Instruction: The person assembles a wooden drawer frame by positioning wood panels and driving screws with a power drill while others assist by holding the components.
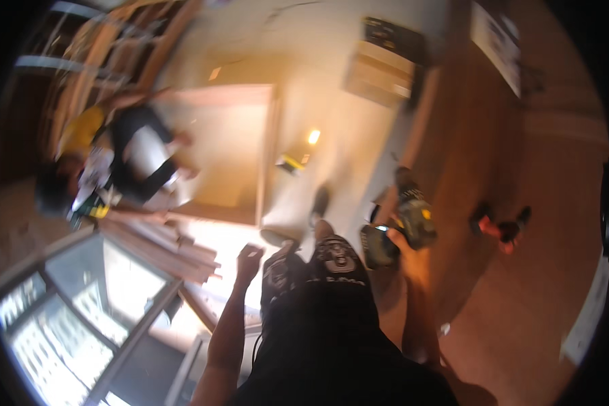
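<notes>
My right hand (402,242) is wrapped round the grip of a dark cordless drill (418,218) with yellow marks. Its battery base (379,247) sticks out to the left of my fingers, and a small light glows there. On the other side of my legs, my left hand (249,262) hangs with its fingers curled in. Whether anything small is inside it is hidden by blur. Beyond my feet, a wooden frame (267,155) lies on the floor to the left.
Another person (125,152) crouches at the frame's left side. Wooden strips (176,243) lie near a window (81,318). A black-and-yellow object (291,162) is on the floor; a cardboard box (382,71) stands far off. A red-and-black tool (504,229) rests on the brown surface at right.
</notes>
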The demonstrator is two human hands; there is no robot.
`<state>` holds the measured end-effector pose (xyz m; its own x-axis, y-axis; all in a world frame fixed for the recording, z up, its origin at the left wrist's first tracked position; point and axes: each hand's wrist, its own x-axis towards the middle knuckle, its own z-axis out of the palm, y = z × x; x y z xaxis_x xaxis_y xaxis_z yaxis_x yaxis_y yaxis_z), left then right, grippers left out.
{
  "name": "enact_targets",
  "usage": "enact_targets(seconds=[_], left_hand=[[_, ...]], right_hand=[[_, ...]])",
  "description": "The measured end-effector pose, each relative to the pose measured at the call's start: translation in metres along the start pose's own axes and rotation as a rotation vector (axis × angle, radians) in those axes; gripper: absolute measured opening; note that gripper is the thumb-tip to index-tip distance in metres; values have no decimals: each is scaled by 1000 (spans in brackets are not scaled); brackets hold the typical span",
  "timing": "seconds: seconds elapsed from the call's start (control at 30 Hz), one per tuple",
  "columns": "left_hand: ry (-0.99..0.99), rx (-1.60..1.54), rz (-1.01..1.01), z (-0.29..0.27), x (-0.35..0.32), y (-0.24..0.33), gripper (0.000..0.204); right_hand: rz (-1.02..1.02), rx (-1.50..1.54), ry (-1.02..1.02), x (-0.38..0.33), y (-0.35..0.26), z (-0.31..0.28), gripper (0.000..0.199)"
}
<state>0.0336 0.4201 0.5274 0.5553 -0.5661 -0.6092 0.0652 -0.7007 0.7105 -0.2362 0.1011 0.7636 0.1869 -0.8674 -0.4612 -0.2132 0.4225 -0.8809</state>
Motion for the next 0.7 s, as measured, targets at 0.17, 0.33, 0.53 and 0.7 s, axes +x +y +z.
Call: enact_targets(seconds=[0.17,0.33,0.53,0.7], left_hand=[[48,58,101,-1,-8,76,35],[213,-100,-128,-6,-30,21,37],[437,-376,-340,-8,-90,-83,36],[558,-465,-542,9,-128,-170,39]], right_hand=[[-130,-333,-226,-39,-9,37,43],[-179,-373,-295,-55,-22,55,39],[-246,-454,-351,-50,-27,40,41],[-395,-586,-421,-35,-4,38,47]])
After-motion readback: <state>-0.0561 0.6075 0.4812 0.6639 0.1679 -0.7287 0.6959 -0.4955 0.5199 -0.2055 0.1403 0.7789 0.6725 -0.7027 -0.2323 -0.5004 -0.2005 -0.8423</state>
